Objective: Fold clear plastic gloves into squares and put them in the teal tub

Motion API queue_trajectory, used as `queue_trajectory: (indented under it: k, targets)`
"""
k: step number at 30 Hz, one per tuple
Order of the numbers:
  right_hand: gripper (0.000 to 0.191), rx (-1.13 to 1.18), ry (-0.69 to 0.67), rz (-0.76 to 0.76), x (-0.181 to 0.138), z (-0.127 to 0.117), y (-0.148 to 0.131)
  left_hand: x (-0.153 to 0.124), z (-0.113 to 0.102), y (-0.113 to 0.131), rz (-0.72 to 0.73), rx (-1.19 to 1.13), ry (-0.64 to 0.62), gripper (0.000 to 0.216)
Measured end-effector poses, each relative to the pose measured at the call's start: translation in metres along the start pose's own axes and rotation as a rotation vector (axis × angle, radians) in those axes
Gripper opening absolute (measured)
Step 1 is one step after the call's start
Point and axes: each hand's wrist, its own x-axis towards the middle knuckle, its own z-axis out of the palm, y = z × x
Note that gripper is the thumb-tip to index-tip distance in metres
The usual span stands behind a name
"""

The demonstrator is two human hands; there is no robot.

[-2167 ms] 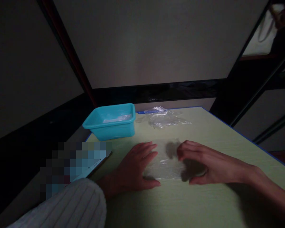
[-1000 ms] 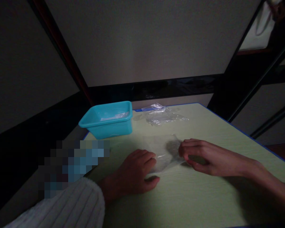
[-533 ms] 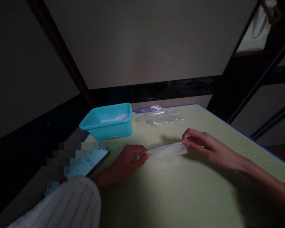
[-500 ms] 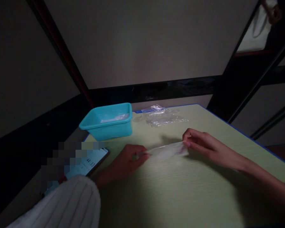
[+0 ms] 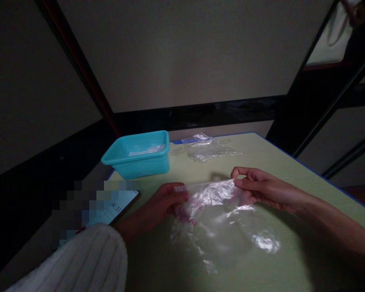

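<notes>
A clear, crinkled plastic sheet or bag (image 5: 222, 227) is stretched between my two hands, its loose part hanging down toward me over the table. My left hand (image 5: 170, 198) pinches its upper left corner, thumb on top. At the upper right corner my right hand (image 5: 249, 184) grips the edge between thumb and fingers. Some of my fingers show through the film as pinkish shapes. Whether it is a bag or a single sheet I cannot tell.
A turquoise plastic basket (image 5: 140, 166) with something whitish (image 5: 147, 150) inside stands at the table's back left. Another crumpled clear plastic piece (image 5: 208, 150) lies by the back edge. A lit phone (image 5: 115, 205) rests at the left of the pale table (image 5: 261, 259).
The plastic was a narrow folded strip between my hands; now it has opened out and hangs downward, spread wide. My hands have stayed in nearly the same places.
</notes>
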Motion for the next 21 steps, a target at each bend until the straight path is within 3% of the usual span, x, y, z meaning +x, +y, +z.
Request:
queue_trajectory:
  k: [5, 11, 16, 21]
  targets:
    - [0.032, -0.125, 0.083, -0.035, 0.022, 0.002, 0.017, 0.016, -0.010, -0.006, -0.027, 0.203, 0.169, 0.023]
    - [0.029, -0.215, 0.101, -0.195, 0.036, 0.000, 0.024, 0.019, -0.009, -0.001, -0.020, 0.267, 0.235, 0.013]
    - [0.029, -0.223, 0.089, -0.313, 0.045, -0.004, 0.031, 0.019, -0.009, 0.001, 0.023, 0.294, 0.248, 0.027]
    - [0.030, -0.245, 0.052, -0.297, 0.047, -0.005, 0.028, 0.023, -0.011, -0.001, 0.091, 0.309, 0.286, 0.043]
